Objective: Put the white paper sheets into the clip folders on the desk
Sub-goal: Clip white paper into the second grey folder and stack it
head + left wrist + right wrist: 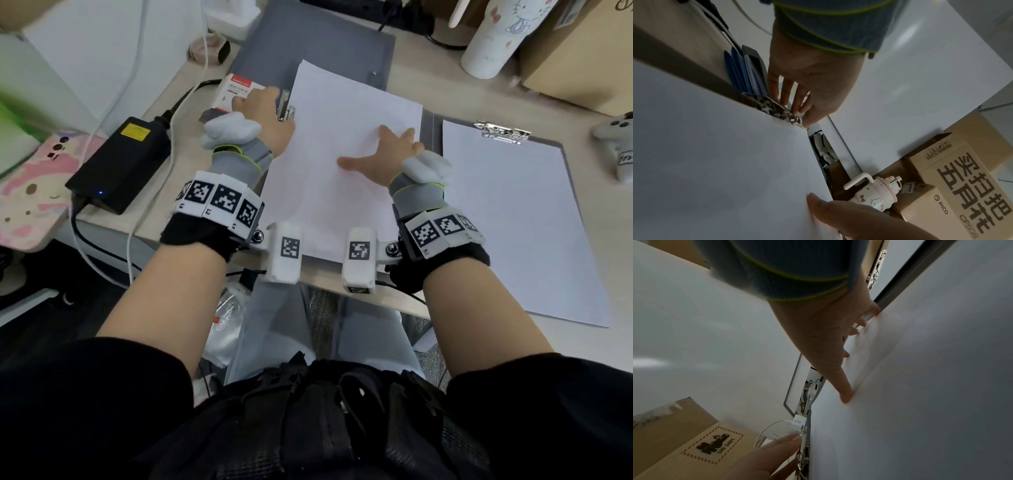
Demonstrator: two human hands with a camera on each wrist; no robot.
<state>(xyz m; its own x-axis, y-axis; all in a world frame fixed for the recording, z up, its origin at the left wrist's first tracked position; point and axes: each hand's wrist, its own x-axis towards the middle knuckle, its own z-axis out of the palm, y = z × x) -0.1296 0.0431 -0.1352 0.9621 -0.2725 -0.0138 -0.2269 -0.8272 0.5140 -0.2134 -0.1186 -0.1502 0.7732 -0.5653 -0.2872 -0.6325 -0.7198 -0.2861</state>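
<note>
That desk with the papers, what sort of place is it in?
Probably an office or home work desk: grey clip folders holding white paper sheets, a black power adapter, brown cardboard boxes behind.

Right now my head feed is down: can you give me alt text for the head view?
A right hand presses spread fingers flat on a white paper sheet lying on an open grey clip folder, while the left hand works its silver metal clip. Another grey clipboard at right already holds paper.
</note>
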